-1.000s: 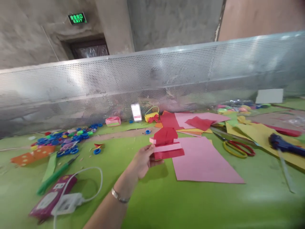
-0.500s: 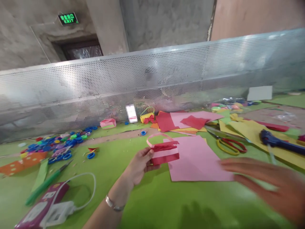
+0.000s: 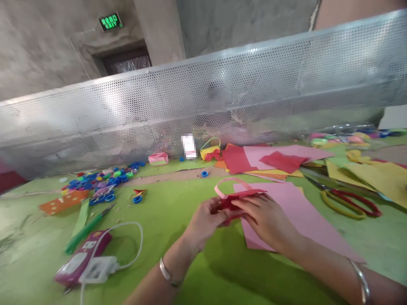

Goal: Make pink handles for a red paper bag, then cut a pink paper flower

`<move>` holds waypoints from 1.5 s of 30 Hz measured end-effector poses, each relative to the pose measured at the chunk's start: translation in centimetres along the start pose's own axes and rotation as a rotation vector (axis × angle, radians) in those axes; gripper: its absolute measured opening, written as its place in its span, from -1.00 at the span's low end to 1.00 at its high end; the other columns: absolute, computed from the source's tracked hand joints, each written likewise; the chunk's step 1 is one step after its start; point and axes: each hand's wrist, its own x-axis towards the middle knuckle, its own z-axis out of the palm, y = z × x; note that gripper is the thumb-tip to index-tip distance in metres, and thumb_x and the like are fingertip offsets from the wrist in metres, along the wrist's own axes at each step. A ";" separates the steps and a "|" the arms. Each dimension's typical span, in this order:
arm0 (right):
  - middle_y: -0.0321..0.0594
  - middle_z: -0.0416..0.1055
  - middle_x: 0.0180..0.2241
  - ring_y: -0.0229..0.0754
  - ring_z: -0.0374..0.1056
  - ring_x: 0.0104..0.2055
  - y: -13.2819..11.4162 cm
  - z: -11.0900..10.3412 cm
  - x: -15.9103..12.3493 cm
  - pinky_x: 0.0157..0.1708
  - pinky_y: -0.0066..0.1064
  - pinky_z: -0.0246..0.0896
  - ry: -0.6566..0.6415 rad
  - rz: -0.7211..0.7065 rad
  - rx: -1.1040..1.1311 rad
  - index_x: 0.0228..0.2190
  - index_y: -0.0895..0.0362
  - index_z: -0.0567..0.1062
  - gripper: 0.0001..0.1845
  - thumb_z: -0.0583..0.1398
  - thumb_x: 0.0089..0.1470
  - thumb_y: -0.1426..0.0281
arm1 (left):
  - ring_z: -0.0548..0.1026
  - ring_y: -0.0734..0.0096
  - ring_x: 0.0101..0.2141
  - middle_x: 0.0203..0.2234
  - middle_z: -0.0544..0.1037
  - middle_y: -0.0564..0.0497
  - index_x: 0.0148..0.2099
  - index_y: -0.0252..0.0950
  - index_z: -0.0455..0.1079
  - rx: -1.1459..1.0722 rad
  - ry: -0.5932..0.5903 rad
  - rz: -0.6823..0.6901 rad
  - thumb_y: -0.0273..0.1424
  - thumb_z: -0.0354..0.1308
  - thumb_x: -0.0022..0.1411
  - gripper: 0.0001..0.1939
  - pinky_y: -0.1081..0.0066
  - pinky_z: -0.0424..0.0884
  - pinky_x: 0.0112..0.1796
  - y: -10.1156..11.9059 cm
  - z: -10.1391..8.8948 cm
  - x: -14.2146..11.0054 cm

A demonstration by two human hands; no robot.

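Note:
A small red paper bag point(image 3: 244, 193) with a looped pink handle is held above the green table in both my hands. My left hand point(image 3: 208, 218) grips its left side, fingers closed with the thumb in front. My right hand point(image 3: 265, 218) is closed on the right side, its fingers across the front, hiding most of the bag's body. Below and behind my right hand lies a pink paper sheet point(image 3: 302, 216). To the right of that sheet are scissors point(image 3: 346, 203) with yellow and red handles.
A purple power strip point(image 3: 84, 256) with a white plug and cable lies front left, beside a green-handled tool point(image 3: 84, 232). Blue rings and buttons point(image 3: 101, 181) are heaped behind. A yellow paper bag point(image 3: 210, 152) and red paper point(image 3: 233, 159) stand near the perforated metal panel point(image 3: 165, 101).
My right hand has come in from the right and closed on the red paper bag. The bag has tilted, and the view has shifted left.

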 end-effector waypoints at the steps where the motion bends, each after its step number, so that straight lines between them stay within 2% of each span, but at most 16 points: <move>1: -0.10 0.58 -0.27 0.00 0.46 -0.26 0.1 0.1 -0.1 -0.27 -0.17 0.32 -0.004 0.029 0.022 -0.19 0.14 0.54 -0.64 0.07 0.02 0.59 | 0.55 0.22 -0.19 -0.16 0.58 -0.18 -0.12 -0.36 0.47 0.005 -0.017 0.038 -0.50 0.35 -0.04 -0.64 0.31 0.46 -0.17 -0.2 0.2 0.0; 4: -0.16 0.59 -0.29 -0.04 0.47 -0.30 0.4 0.3 -0.3 -0.34 -0.25 0.33 -0.040 0.148 0.092 -0.12 0.07 0.52 -0.60 0.11 0.00 0.56 | 0.54 0.19 -0.14 -0.16 0.59 -0.13 -0.11 -0.32 0.49 0.042 -0.039 0.117 -0.67 0.30 -0.14 -0.54 0.29 0.43 -0.10 -0.5 0.8 0.2; 7: -0.19 0.58 -0.24 -0.04 0.46 -0.23 0.5 0.5 -0.3 -0.27 -0.26 0.35 -0.065 0.213 0.135 -0.03 0.02 0.47 -0.49 0.13 -0.05 0.56 | 0.55 0.21 -0.15 -0.23 0.62 -0.07 -0.14 -0.28 0.50 0.142 0.028 0.138 -0.77 0.18 -0.13 -0.51 0.28 0.41 -0.07 -0.8 0.9 0.4; 13: -0.18 0.57 -0.21 -0.04 0.45 -0.18 0.4 0.5 -0.5 -0.24 -0.22 0.35 -0.112 0.246 0.284 0.02 0.05 0.41 -0.46 0.12 -0.03 0.57 | 0.57 0.22 -0.18 -0.21 0.62 -0.09 -0.14 -0.30 0.49 0.264 0.043 0.179 -0.74 0.18 -0.07 -0.57 0.29 0.42 -0.08 -0.9 0.6 0.6; 17: -0.24 0.59 -0.28 -0.06 0.48 -0.21 0.4 0.3 -0.5 -0.21 -0.23 0.33 -0.151 0.272 0.421 -0.07 0.08 0.43 -0.55 0.14 -0.04 0.58 | 0.56 0.20 -0.17 -0.23 0.62 -0.10 -0.15 -0.30 0.50 0.292 0.036 0.199 -0.68 0.20 -0.02 -0.64 0.31 0.42 -0.09 -0.8 0.5 0.5; 23: -0.25 0.59 -0.32 -0.11 0.48 -0.31 0.3 -0.3 -0.1 -0.29 -0.32 0.30 -0.162 0.230 0.419 -0.16 0.04 0.49 -0.68 0.19 -0.01 0.50 | 0.55 0.23 -0.15 -0.16 0.60 -0.09 -0.07 -0.29 0.49 0.359 0.087 0.238 -0.73 0.17 -0.04 -0.53 0.31 0.41 -0.05 -0.9 0.2 0.4; 26: -0.26 0.58 -0.34 -0.10 0.44 -0.33 0.2 -0.5 0.0 -0.33 -0.32 0.26 -0.085 0.177 0.288 -0.27 0.01 0.54 -0.78 0.22 -0.01 0.48 | 0.56 0.25 -0.19 -0.19 0.61 -0.09 -0.04 -0.29 0.48 0.408 0.084 0.241 -0.71 0.20 -0.06 -0.51 0.31 0.43 -0.08 -1.1 0.2 0.4; 29: -0.22 0.55 -0.39 -0.10 0.38 -0.32 0.3 -0.7 0.0 -0.32 -0.32 0.25 0.101 0.101 0.188 -0.39 0.05 0.58 -0.88 0.22 0.01 0.46 | 0.55 0.26 -0.19 -0.16 0.60 -0.07 0.00 -0.28 0.45 0.453 0.028 0.225 -0.63 0.24 -0.06 -0.49 0.31 0.43 -0.08 -0.9 0.4 0.1; 32: -0.20 0.50 -0.46 -0.11 0.31 -0.35 0.3 -0.8 0.0 -0.36 -0.33 0.25 0.189 0.054 0.158 -0.45 0.09 0.58 -0.87 0.21 0.05 0.46 | 0.55 0.29 -0.25 -0.25 0.62 -0.02 -0.11 -0.28 0.51 0.607 0.043 0.273 -0.52 0.18 0.05 -0.69 0.35 0.43 -0.19 -0.7 0.6 -0.2; 34: -0.19 0.51 -0.44 -0.12 0.30 -0.35 0.1 -0.9 0.1 -0.35 -0.33 0.26 0.198 0.041 0.161 -0.42 0.11 0.59 -0.86 0.20 0.07 0.46 | 0.52 0.34 -0.39 -0.39 0.62 0.02 -0.22 -0.31 0.54 0.721 0.085 0.290 -0.45 0.13 0.11 -0.80 0.42 0.41 -0.34 -0.6 0.7 -0.3; 37: -0.18 0.51 -0.41 -0.12 0.29 -0.31 -0.4 -1.2 0.1 -0.34 -0.34 0.27 0.194 0.033 0.178 -0.38 0.11 0.59 -0.86 0.20 0.08 0.45 | 0.46 0.41 -0.50 -0.52 0.58 0.06 -0.32 -0.33 0.55 0.780 0.095 0.298 -0.41 0.11 0.14 -0.81 0.49 0.32 -0.47 -0.8 1.0 -0.5; 42: -0.15 0.43 -0.42 -0.10 0.24 -0.30 -1.2 -1.5 -0.1 -0.34 -0.30 0.23 0.179 0.054 0.154 -0.46 0.13 0.56 -0.87 0.20 0.08 0.42 | 0.47 0.42 -0.45 -0.49 0.58 0.03 -0.33 -0.34 0.53 0.770 0.046 0.400 -0.46 0.06 0.16 -0.80 0.52 0.31 -0.42 -1.0 1.7 -0.9; 45: -0.17 0.41 -0.44 -0.13 0.23 -0.32 -1.2 -1.5 -0.1 -0.36 -0.32 0.23 0.157 0.072 0.203 -0.51 0.14 0.51 -0.83 0.17 0.10 0.46 | 0.45 0.46 -0.45 -0.46 0.57 0.04 -0.33 -0.33 0.52 0.751 0.002 0.402 -0.50 0.08 0.13 -0.83 0.53 0.31 -0.42 -1.0 1.8 -1.1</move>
